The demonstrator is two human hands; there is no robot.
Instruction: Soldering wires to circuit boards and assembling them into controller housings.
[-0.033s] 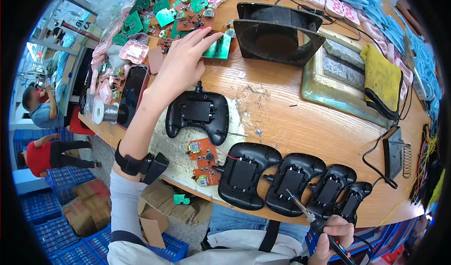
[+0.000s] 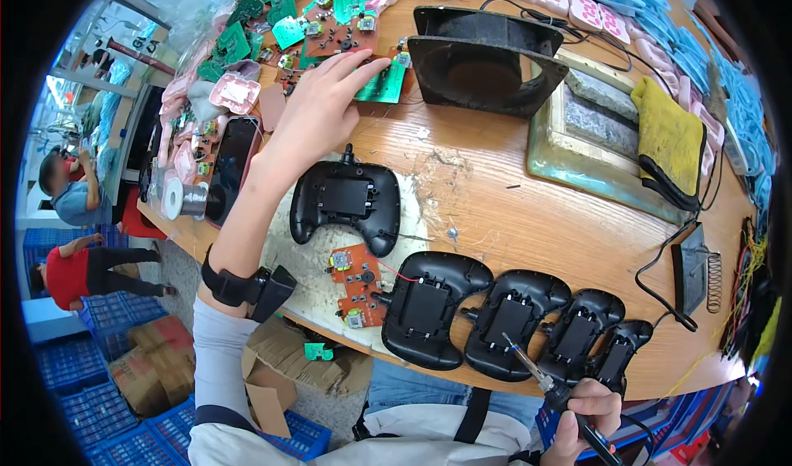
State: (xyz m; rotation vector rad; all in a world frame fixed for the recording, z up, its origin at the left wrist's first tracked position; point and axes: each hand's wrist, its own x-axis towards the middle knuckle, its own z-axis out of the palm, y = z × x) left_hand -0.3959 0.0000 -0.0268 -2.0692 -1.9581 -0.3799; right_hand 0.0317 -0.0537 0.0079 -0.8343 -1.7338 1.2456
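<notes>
While left hand (image 2: pixel 318 115) touches green board (image 2: pixel 386 82) | right hand (image 2: pixel 587 416) holds soldering iron (image 2: pixel 549 383)

Black square fan housing (image 2: pixel 487 61) at far side of worktop (image 2: pixel 528 218). Yellow cloth (image 2: pixel 668 136) draped over framed stone slab (image 2: pixel 590 132) just beside it. Blue and pink plastic parts (image 2: pixel 652 12) heaped along far right edge. Solder spool (image 2: pixel 183 198) near left edge (beside dark phone (image 2: pixel 233 165)). Blue crates (image 2: pixel 91 359) on floor.

A single head-worn fisheye view looks steeply down, close over a wooden workbench (image 2: pixel 528 218), forearms entering from the lower edge, edges bending outward.
</notes>
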